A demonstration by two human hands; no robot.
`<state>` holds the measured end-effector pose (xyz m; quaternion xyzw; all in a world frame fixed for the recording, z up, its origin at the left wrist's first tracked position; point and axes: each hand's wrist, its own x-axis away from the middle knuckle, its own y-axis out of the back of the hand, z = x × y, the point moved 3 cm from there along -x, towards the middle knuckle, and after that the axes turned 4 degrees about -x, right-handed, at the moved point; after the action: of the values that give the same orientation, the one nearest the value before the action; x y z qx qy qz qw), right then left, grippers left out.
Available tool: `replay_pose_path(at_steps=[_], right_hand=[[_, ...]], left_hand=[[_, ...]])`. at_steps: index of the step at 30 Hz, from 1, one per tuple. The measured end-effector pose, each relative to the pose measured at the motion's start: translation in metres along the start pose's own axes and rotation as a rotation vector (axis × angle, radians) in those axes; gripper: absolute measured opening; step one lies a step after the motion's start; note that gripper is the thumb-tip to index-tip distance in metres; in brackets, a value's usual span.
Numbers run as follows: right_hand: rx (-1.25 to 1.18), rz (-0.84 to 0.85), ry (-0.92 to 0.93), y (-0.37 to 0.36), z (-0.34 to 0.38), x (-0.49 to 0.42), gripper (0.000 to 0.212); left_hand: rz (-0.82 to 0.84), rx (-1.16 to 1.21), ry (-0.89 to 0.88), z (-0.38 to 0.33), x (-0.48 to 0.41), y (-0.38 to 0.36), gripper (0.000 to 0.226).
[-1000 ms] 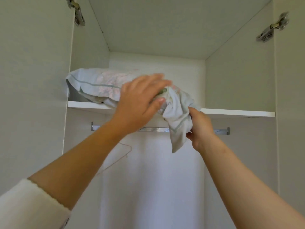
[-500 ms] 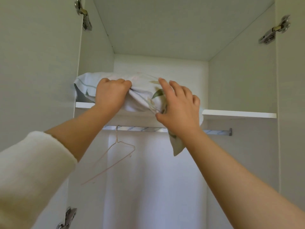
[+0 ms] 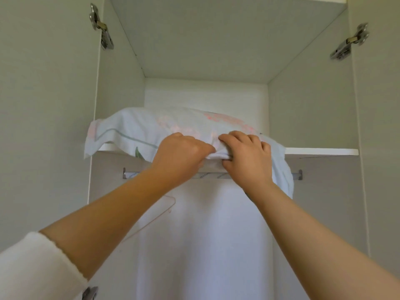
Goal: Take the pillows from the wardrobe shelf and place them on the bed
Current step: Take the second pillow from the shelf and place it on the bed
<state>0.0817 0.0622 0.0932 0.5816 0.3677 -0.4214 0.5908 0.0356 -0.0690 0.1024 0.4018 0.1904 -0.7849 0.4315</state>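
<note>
A pale blue pillow point(image 3: 151, 126) with pink flowers and a green stripe lies on the white wardrobe shelf point(image 3: 320, 151), its front edge hanging over the lip. My left hand point(image 3: 180, 155) grips the bunched front edge of the pillow at the middle. Right beside it, my right hand point(image 3: 246, 156) grips the same fold of fabric. A loose corner of the pillowcase point(image 3: 283, 176) droops below the shelf to the right of my right wrist.
Both wardrobe doors stand open, with metal hinges point(image 3: 101, 29) at the upper left and hinges point(image 3: 348, 43) at the upper right. Under the shelf runs a chrome hanging rail point(image 3: 129, 174) with a thin hanger point(image 3: 164, 210) on it. White wardrobe walls close in on both sides.
My two hands have come together at the pillow's front edge. The pillow has slid forward and to the right, and more of it hangs over the shelf lip.
</note>
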Motion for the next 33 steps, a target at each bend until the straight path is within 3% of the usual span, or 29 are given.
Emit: replay_pose_path(at_steps=[1,4,5,7,12,16,20,22,24,26,28,31,33], right_hand=[[-0.031,-0.047,-0.009,0.002,-0.003,-0.001,0.036],[-0.071,-0.158,-0.041,0.011,-0.009,-0.006,0.026],[-0.075,-0.149,-0.040,0.012,-0.010,-0.006,0.027],[-0.085,-0.112,-0.036,0.012,-0.009,-0.005,0.028],[-0.128,-0.046,-0.038,0.005,0.003,0.002,0.029],[-0.044,-0.017,0.064,-0.005,0.007,0.001,0.055],[-0.038,-0.061,0.145,-0.014,0.008,0.007,0.051],[-0.139,0.101,0.108,-0.016,0.007,0.007,0.053],[-0.378,0.248,0.011,-0.015,0.005,0.004,0.056],[-0.632,0.210,-0.096,-0.009,0.005,-0.002,0.051],[-0.585,0.146,-0.125,-0.006,0.010,-0.010,0.040],[-0.275,0.075,-0.099,-0.006,0.017,-0.025,0.035],[-0.213,0.085,-0.141,-0.011,0.018,-0.037,0.039]], left_hand=[[0.078,-0.023,0.001,0.004,-0.001,0.002,0.019],[0.451,-0.199,0.179,0.029,0.003,-0.001,0.079],[0.513,-0.242,0.260,0.038,0.007,-0.004,0.089],[0.453,-0.252,0.338,0.045,0.012,-0.007,0.084],[0.307,-0.253,0.320,0.042,0.027,-0.015,0.039],[0.220,-0.154,0.268,0.023,0.033,-0.007,0.031],[0.236,-0.076,0.154,0.008,0.051,-0.011,0.032],[0.386,-0.096,0.170,0.005,0.054,-0.008,0.045],[0.726,-0.037,0.283,0.006,0.052,-0.004,0.070],[0.999,0.124,0.443,0.011,0.038,0.001,0.068],[0.881,0.219,0.584,0.027,0.019,0.002,0.048],[0.460,0.040,0.679,0.048,-0.001,-0.003,0.032],[0.467,-0.012,0.684,0.050,-0.006,-0.015,0.038]])
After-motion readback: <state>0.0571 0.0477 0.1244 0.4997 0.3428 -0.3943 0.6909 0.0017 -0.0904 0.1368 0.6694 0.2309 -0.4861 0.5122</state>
